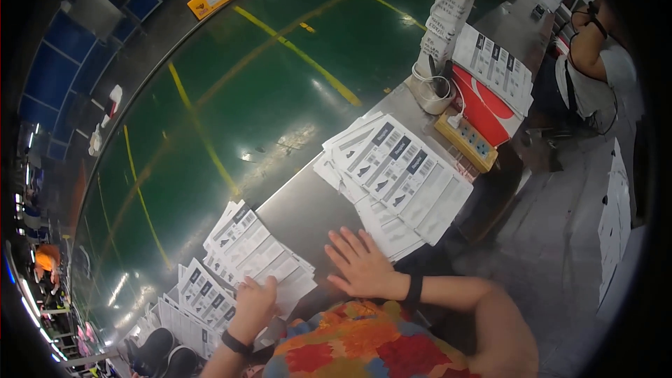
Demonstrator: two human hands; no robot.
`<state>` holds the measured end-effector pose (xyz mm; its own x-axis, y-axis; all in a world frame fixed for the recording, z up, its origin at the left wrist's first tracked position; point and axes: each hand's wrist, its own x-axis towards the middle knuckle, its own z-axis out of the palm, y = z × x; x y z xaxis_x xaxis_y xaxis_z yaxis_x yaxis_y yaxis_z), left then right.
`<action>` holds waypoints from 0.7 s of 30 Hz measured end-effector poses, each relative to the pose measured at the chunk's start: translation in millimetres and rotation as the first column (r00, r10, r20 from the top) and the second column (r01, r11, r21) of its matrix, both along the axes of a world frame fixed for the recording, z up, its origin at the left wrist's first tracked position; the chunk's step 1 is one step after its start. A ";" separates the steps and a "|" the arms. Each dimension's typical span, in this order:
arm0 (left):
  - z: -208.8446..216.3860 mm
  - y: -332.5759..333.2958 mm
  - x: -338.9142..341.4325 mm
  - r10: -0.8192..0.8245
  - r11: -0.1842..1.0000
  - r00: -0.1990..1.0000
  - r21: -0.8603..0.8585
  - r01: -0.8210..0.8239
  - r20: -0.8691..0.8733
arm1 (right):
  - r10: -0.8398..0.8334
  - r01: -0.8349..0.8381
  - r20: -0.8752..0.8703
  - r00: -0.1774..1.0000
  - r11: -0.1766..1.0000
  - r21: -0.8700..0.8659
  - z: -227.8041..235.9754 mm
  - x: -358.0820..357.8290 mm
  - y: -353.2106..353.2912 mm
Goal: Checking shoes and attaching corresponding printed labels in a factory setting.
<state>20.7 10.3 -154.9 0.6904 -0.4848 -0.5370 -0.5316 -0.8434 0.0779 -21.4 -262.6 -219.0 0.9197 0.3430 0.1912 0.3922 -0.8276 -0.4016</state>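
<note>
My left hand (256, 308) is at the near edge of a fanned stack of printed label sheets (255, 245), its fingers bent and closed on the sheets. The sheets are white with dark header blocks and small shoe pictures. My right hand (364, 264) lies palm down with its fingers spread, on the near edge of the metal tabletop (304, 203) and beside a second, larger pile of label sheets (406, 175). That pile is fanned unevenly. More label sheets (206, 294) overlap to the left of my left hand. Each wrist wears a black band.
A green conveyor belt (245, 98) with yellow lines runs beyond the tabletop. At the right stand a yellow power strip (467, 141), a post (444, 28) with cables, and a red box (483, 108) under more sheets. Another person's arm (588, 49) shows far right; dark shoes (157, 353) sit lower left.
</note>
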 end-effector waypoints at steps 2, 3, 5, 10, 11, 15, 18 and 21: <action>-8.6 5.1 6.8 -0.053 0.998 0.999 0.022 0.054 -0.002 | 0.038 -0.038 -0.004 0.999 0.999 -0.001 -5.2 1.4 -0.1; -12.6 7.3 9.8 -0.115 0.993 0.993 0.036 0.116 -0.029 | 0.057 -0.057 -0.010 0.998 0.998 -0.004 -3.9 2.7 0.4; -16.7 4.3 14.3 -0.194 0.978 0.979 0.065 0.198 -0.067 | 0.079 -0.079 -0.004 0.997 0.997 0.007 -6.8 2.7 1.9; -9.2 -13.7 14.2 -0.101 0.964 0.980 0.228 0.139 -0.172 | 0.189 -0.181 -0.096 0.977 0.980 0.087 -18.2 0.6 2.1; -10.2 -15.6 13.9 -0.056 0.956 0.980 0.273 0.108 -0.192 | 0.177 -0.169 -0.099 0.979 0.982 0.084 -18.2 0.6 -2.1; -10.6 -21.1 16.1 -0.124 0.938 0.971 0.296 0.181 -0.204 | 0.263 -0.230 -0.161 0.951 0.953 0.198 -10.9 4.1 -11.1; -11.7 -27.1 22.3 -0.079 0.943 0.963 0.295 0.157 -0.259 | 0.279 -0.226 -0.200 0.939 0.942 0.249 -6.8 6.4 -16.0; -12.0 -26.9 24.2 -0.126 0.926 0.961 0.319 0.203 -0.247 | 0.277 -0.215 -0.224 0.935 0.940 0.266 -1.7 9.2 -18.0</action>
<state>44.9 -16.6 -166.9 0.4634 -0.3437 -0.8168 -0.6675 -0.7416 -0.0667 -12.2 -280.5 -220.7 0.8400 0.5388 0.0647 0.4304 -0.5889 -0.6841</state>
